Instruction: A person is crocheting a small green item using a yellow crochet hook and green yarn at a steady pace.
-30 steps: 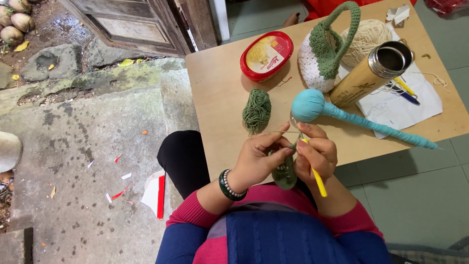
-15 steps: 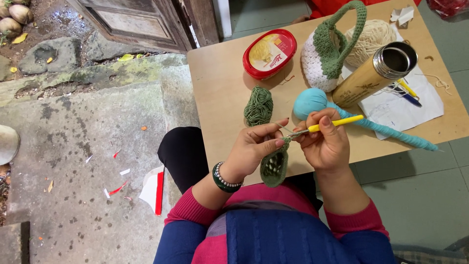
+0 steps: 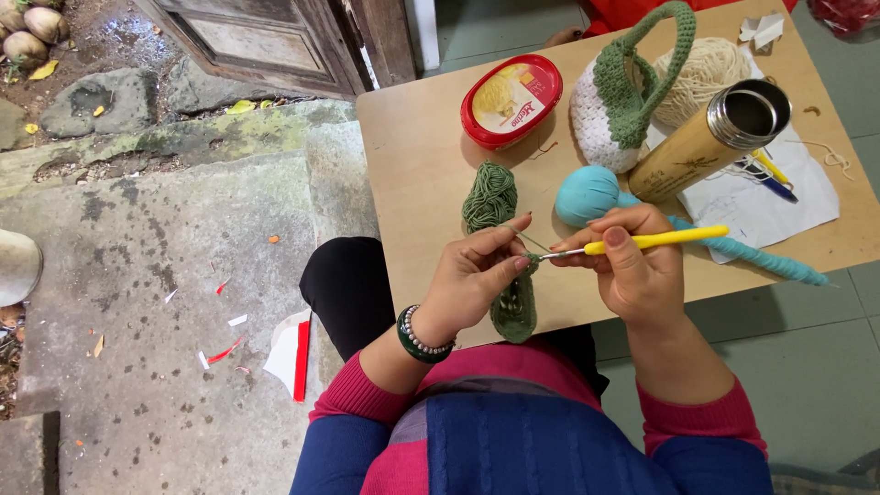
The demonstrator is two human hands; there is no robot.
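Near the middle of the frame, the left hand (image 3: 472, 275) pinches a small green crochet piece (image 3: 515, 307) between thumb and fingers, so that the piece hangs below the fingertips over the near edge of the wooden table (image 3: 412, 183). The right hand (image 3: 632, 266) is closed around a yellow-handled crochet hook (image 3: 642, 242), held nearly level, with its metal tip pointing left and meeting the top of the green piece just beside the left thumb. A thin green strand runs up from the work to a skein of green yarn (image 3: 489, 194) lying on the table just above the left hand. Right behind the right hand lies a turquoise crocheted piece (image 3: 591, 192), its long tail stretching toward the right edge of the frame. Further up the table stand a red oval tub (image 3: 511, 99), a white and green crocheted bag (image 3: 623, 101), a ball of cream yarn (image 3: 710, 69) and a bamboo-coloured flask (image 3: 715, 137) lying across white paper (image 3: 779, 197).
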